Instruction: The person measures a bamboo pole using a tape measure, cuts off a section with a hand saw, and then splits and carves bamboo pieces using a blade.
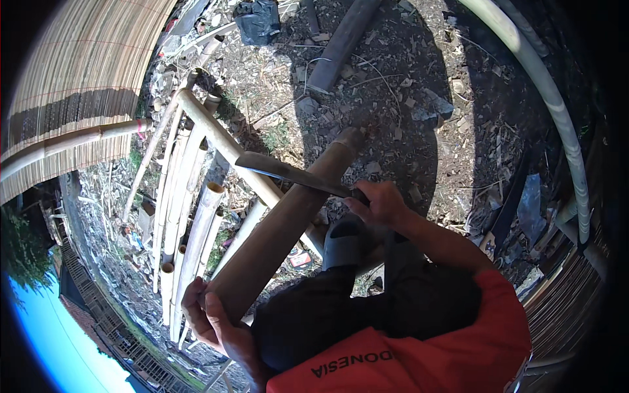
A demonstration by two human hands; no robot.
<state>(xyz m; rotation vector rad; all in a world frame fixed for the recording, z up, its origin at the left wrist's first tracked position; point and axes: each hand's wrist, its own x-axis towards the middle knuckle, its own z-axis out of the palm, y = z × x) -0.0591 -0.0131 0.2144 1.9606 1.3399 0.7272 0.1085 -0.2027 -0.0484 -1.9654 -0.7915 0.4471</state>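
A thick brown bamboo pole (275, 232) slants from my left hand up and away to the right, across a thinner bamboo rail (226, 147). My left hand (219, 321) is wrapped about the near end of the thick pole, close to my left knee. In my right hand (379, 204) is the dark handle of a machete (288, 171). Its broad blade points left and lies across the upper part of the thick pole; whether the edge touches the bamboo I cannot tell.
Several cut bamboo poles (190, 196) lean together at the left. Beyond them hangs a slatted bamboo screen (85, 72). Another dark pole (344, 46) and a black plastic bag (257, 23) lie on the chip-strewn ground ahead. A long pale pole (557, 111) curves along the right.
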